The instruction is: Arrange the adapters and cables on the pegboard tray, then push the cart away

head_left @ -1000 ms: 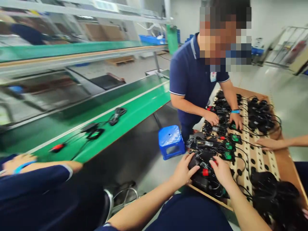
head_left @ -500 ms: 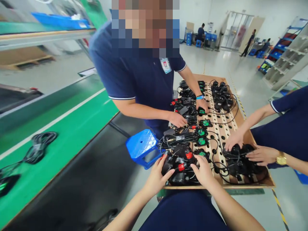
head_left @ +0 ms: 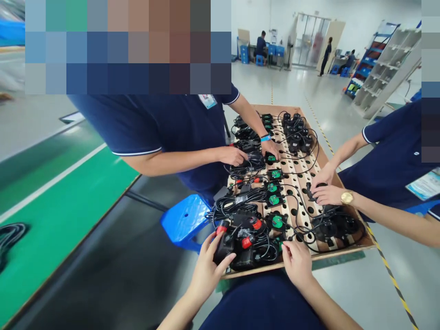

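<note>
Black box [head_left: 222, 250] is seen at the near-left corner of the wooden tray [head_left: 305, 126]. It is flanked by the left hand [head_left: 205, 262]: fingers are spread over its left and near sides, thumb kept apart. Whether it is firmly gripped cannot be told. The box is placed right of the left palm, so that hand is nearer; its long axis is partly covered and cannot be read. A red-capped plug [head_left: 222, 226] is seen at its far end, just beside the fingertips.

Right hand [head_left: 299, 262] is held over the tray's near edge, fingertips drawn together; whether anything is pinched cannot be told. A green-faced box [head_left: 279, 243] is partly hidden just left of those fingers. Coiled cables [head_left: 240, 199] are laid farther along the left edge. By the right edge, black parts [head_left: 326, 227] are attended by a co-worker's hands [head_left: 325, 190].
</note>
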Motion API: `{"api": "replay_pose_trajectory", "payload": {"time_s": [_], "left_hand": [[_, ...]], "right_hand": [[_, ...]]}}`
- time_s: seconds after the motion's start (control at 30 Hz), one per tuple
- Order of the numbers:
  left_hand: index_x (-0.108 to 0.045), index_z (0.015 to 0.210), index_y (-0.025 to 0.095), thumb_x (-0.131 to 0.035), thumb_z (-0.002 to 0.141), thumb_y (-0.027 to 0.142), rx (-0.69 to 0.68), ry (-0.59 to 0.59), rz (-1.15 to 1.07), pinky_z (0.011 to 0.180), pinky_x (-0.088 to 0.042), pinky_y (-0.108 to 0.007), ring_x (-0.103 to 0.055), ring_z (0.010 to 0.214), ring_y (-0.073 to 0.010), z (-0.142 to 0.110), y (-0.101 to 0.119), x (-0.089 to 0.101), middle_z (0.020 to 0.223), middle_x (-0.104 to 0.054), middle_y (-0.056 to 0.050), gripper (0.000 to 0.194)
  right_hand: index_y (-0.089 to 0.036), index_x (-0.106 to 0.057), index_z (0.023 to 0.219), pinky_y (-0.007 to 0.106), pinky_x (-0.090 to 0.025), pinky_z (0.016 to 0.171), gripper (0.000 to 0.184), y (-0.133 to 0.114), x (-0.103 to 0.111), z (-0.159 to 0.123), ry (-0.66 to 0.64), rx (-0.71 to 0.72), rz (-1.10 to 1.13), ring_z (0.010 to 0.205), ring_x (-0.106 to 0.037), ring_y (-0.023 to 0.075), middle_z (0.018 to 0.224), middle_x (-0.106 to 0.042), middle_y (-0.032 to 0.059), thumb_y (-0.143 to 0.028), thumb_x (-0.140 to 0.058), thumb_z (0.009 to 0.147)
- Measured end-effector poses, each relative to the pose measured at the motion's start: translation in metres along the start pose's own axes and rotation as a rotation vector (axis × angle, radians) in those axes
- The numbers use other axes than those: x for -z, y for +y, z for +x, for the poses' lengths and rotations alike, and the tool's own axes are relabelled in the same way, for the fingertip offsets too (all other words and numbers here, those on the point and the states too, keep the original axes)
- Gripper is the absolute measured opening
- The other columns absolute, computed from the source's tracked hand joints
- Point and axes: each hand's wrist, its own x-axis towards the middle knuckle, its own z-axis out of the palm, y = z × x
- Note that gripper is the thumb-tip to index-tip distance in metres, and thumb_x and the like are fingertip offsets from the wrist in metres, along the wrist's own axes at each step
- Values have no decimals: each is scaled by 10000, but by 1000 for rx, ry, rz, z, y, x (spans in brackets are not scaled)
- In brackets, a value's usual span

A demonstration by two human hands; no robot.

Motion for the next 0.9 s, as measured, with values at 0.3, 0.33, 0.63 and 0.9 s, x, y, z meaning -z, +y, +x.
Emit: {"api": "replay_pose_trajectory", "payload": {"time_s": [0.3,0.33,0.63,0.9], "left_hand": [[-529,1459,163,-574,913,622,-13,-46,102,1143,-423,-542,-423,1408,-337,11,-9,-8,1561,-346,-151,715],[-519,1458,164,-571,926,596,-59,-21,117,1129,-442,-533,-427,1405,-328,10,-5,-7,1559,-350,-150,687],[-344,1529,171,-592,916,606,-343,27,339,1053,-511,-511,-406,1406,-319,1,22,-9,1569,-343,-157,792],[-431,1461,172,-550,985,445,-295,158,323,1023,-519,-486,-478,1325,-274,3,19,-18,1435,-507,-116,561]], "right_hand": [[-154,-631,985,295,-385,786,109,1,2,-1,-27,33,-40,809,-574,158,874,-639,29,-143,-523,982],[-153,-633,984,294,-381,783,110,1,2,-1,-28,36,-43,806,-572,158,870,-637,31,-145,-523,983],[-155,-631,993,293,-382,796,109,2,-1,-3,-36,43,-55,825,-577,157,889,-638,24,-143,-524,979],[-164,-627,968,277,-357,789,111,2,-3,-2,13,66,-40,812,-558,148,870,-636,13,-141,-519,984]]}}
